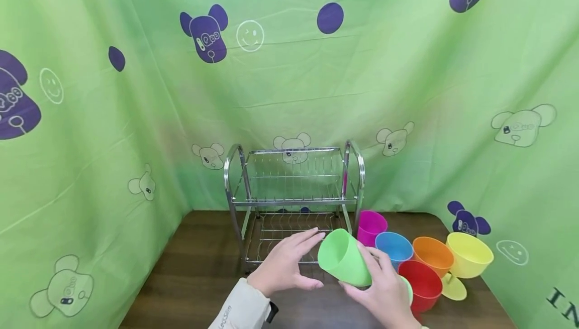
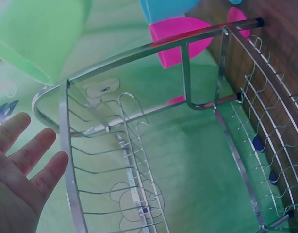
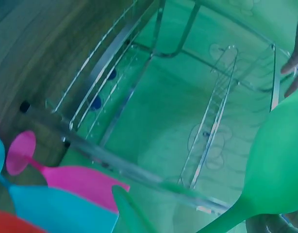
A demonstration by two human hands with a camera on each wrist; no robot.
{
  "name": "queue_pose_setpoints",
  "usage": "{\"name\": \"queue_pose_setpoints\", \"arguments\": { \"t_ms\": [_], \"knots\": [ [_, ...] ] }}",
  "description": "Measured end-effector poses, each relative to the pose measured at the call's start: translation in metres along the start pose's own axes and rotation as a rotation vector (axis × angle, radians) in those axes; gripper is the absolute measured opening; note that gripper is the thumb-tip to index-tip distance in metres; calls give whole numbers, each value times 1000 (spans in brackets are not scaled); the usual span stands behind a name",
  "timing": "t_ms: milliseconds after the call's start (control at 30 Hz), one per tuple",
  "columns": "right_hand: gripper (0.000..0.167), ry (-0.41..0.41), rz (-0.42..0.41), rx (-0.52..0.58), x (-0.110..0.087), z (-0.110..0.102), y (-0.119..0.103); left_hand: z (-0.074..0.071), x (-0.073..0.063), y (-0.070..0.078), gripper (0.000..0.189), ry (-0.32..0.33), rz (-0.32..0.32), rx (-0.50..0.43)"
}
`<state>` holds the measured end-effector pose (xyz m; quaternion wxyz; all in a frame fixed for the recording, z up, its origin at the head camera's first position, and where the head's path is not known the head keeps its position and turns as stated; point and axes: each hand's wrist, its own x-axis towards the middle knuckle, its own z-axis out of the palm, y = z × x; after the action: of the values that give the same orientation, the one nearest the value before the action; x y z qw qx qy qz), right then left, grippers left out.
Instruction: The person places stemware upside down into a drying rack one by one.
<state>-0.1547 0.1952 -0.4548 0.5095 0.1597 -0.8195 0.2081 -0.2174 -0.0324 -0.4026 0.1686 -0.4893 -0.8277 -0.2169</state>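
My right hand [image 1: 384, 289] grips a light green plastic goblet [image 1: 346, 261] by its bowl. The goblet is tilted, its mouth facing up and to the left; in the right wrist view its stem [image 3: 224, 219] and round foot [image 3: 132, 213] point away from the bowl. Just left of the mouth is my left hand [image 1: 282, 266], fingers extended and thumb apart, holding nothing. A small gap separates it from the goblet. In the left wrist view, the fingers of the left hand [image 2: 23, 174] are spread below the green bowl [image 2: 42, 34].
A two-tier metal dish rack [image 1: 294, 202] stands behind the hands on the wooden table [image 1: 181, 279]. At its right are magenta [image 1: 372, 226], blue [image 1: 393, 246], orange [image 1: 432, 254], yellow [image 1: 470, 254] and red [image 1: 420, 286] goblets. A green printed cloth [image 1: 289, 83] surrounds the table.
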Motion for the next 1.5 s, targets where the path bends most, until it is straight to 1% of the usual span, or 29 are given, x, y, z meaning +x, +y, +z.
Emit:
{"name": "queue_pose_setpoints", "arguments": {
  "t_ms": [167,300,400,600,667,833,900,967,1067,1200,1300,1433,1500],
  "knots": [
    [74,-3,-25,21,-1,10,-8,-3,3,1,96,-8,6,-19],
    [73,-17,-51,18,-2,17,-13,-6,4,2,97,-45,-20,-59],
    [73,-42,-48,21,-1,21,-19,-10,5,2,95,-74,-40,-76],
    [74,-75,-42,46,2,26,-29,-14,5,1,87,-111,-49,-93],
    [74,-74,-53,53,2,27,-31,-16,4,0,86,-134,-62,-126],
    [71,-79,-89,70,-1,30,-35,-20,-4,-4,85,-203,-126,-253],
    [66,-88,-104,81,-2,30,-35,-20,-6,-6,83,-211,-136,-280],
    [63,-94,-118,83,-2,30,-34,-19,-9,-8,80,-210,-137,-302],
    [63,-98,-138,80,-2,31,-34,-18,-11,-10,77,-194,-133,-335],
    [64,-94,-152,75,-1,32,-34,-19,-12,-11,76,-171,-150,-378],
    [71,-90,-161,84,0,32,-34,-19,-14,-11,76,-141,-155,-395],
    [61,-76,-163,107,1,33,-35,-17,-18,-14,75,-88,-166,-438],
    [61,-70,-154,112,3,34,-36,-16,-19,-17,74,-54,-189,-478]
  ]
}}
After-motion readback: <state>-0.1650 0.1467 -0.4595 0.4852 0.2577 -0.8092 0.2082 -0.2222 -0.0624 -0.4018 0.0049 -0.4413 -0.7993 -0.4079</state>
